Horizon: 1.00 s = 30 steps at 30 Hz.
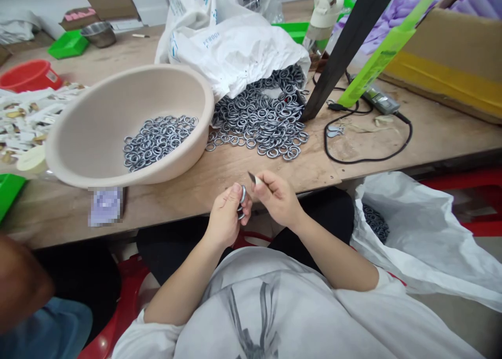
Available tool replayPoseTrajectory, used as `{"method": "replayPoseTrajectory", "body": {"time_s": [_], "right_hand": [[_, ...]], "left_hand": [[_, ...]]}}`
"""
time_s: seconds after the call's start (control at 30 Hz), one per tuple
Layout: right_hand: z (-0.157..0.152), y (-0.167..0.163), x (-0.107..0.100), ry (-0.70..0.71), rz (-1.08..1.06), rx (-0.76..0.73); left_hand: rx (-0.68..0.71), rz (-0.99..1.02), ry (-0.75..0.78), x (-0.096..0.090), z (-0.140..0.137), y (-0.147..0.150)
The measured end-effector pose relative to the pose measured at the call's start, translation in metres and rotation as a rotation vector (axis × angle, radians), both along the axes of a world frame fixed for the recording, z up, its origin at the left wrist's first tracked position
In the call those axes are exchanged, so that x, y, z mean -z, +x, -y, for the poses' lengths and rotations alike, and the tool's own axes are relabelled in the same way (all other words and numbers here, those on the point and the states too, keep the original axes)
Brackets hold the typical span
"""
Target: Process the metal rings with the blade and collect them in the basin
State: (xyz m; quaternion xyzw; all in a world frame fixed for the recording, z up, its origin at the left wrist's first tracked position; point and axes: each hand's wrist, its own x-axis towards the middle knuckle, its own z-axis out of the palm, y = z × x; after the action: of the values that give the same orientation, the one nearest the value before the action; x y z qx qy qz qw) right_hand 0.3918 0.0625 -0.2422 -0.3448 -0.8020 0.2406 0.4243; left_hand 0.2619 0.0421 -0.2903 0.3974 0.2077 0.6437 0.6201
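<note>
My left hand [226, 211] is closed around a couple of grey metal rings [243, 193], which stick out past the thumb and fingers. Close beside it, my right hand [279, 198] pinches a small blade [251, 177] with a dark pointed tip; its other end is hidden in the fingers. Both hands are just over the table's front edge, above my lap. Beyond them a heap of the same rings [262, 121] spills from a white woven sack [243, 45]. A beige basin [90, 139] on the left holds more loose rings.
A dark post [349, 50] rises beside the heap. A black cable [368, 160] loops on the table [439, 139] at right, near a large cardboard box [451, 60]. A white bag [423, 228] with rings inside hangs low at right. Another person's arm [23, 285] is at lower left.
</note>
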Motion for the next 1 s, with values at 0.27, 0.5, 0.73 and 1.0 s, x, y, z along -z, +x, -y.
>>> {"method": "replayPoseTrajectory", "body": {"time_s": [0.27,0.5,0.73,1.0], "right_hand": [[0.018,0.005,0.000,0.267,0.307,0.028],[0.002,0.011,0.000,0.185,0.312,0.065],[-0.058,0.022,-0.029,0.277,0.574,0.612],[-0.093,0.011,-0.046,0.295,0.762,0.667]], "left_hand": [[-0.002,0.079,-0.064,-0.007,0.001,0.000],[0.072,-0.011,0.056,0.001,0.008,-0.005],[0.141,-0.048,0.125,0.005,0.009,-0.020],[0.036,0.135,-0.168,-0.004,-0.008,-0.036]]}}
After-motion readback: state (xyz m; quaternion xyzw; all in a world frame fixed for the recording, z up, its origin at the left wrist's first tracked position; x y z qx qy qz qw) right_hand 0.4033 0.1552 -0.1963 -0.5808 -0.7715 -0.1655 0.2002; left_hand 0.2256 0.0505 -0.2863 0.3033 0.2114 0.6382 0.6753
